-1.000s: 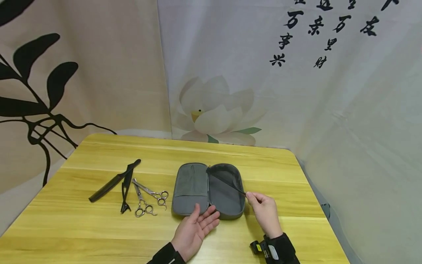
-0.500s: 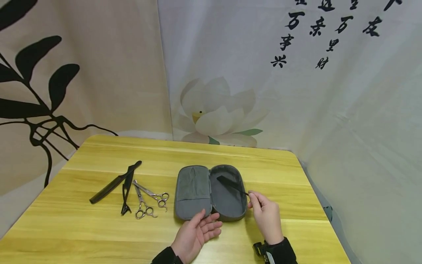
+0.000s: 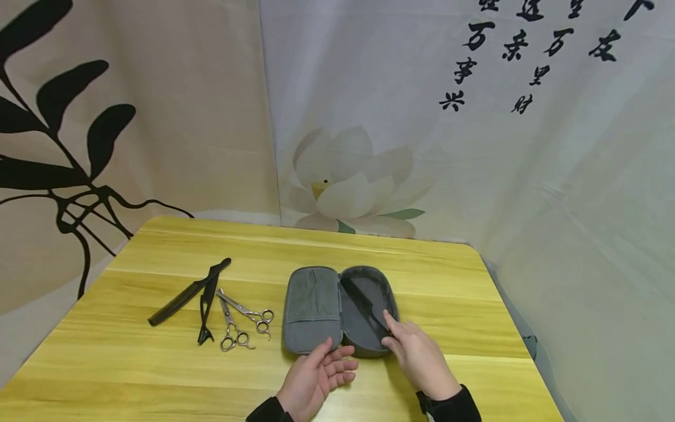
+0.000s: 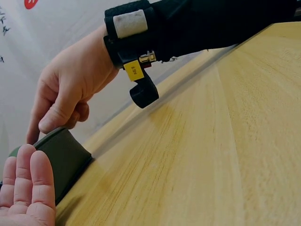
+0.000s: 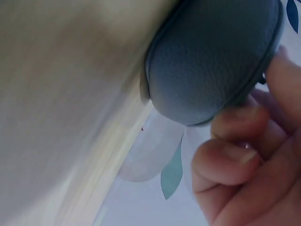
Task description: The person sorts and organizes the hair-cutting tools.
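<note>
In the head view a grey zip case [image 3: 314, 328] lies spread open on the table. A black tail comb [image 3: 357, 296] slants inside its right half, the thin tail pointing towards me. My right hand [image 3: 419, 357] holds the tail end between thumb and index finger, over the case's right rim. In the right wrist view its other fingers [image 5: 225, 162] are bent beside the case's outer wall [image 5: 207, 61]. My left hand [image 3: 316, 378] lies palm up at the near edge of the left half. Its fingers are relaxed, and its thumb is at the case's edge.
Left of the case lie two pairs of hairdressing scissors [image 3: 248, 310], a black hair clip [image 3: 207, 308] and another black comb with a handle [image 3: 181, 303]. The wooden table [image 3: 158, 375] ends at a fabric backdrop [image 3: 369, 70] behind.
My right hand has moved lower over the case, and the comb has gone down into the right half. The left hand stays at the near edge. The view has shifted slightly.
</note>
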Available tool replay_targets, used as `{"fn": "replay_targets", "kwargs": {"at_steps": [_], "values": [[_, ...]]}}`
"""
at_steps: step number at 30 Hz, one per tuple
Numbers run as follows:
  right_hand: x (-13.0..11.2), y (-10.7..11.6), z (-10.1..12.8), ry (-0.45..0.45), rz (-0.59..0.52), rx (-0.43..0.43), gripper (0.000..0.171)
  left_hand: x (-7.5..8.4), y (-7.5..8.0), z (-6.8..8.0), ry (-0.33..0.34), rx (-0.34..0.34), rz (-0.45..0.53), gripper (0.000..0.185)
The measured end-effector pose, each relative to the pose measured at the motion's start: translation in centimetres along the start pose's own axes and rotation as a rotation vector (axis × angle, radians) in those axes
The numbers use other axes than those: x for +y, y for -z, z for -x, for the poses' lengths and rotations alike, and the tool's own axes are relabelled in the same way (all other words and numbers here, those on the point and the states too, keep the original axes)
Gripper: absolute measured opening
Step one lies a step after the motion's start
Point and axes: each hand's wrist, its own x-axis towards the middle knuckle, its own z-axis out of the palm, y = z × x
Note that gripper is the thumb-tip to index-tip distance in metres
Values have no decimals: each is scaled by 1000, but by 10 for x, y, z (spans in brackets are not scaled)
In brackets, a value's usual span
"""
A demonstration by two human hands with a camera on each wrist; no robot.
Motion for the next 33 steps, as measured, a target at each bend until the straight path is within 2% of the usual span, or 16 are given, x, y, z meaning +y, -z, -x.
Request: {"fn": "replay_targets", "kwargs": {"at_steps": [2,4,11,19,25,33], "values": [[1,3,0,-42,-57,-24,53,0,1,0,0,-4,-1,63],[2,4,0,-63,-87,-13,50,0,1,0,1,-5,-3,63],[4,1,1,-29,-108,109,27,0,-1,3,19,-3,-3,66],[6,-1,0,28,-143,157,13,-1,1,2,18,-16,-24,67],[9,-5,0,23,-176,98,14,-1,2,2,25,-15,-36,66],[3,-6,-2,-18,-175,-54,39,-1,1,3,21,-24,-37,68]]}}
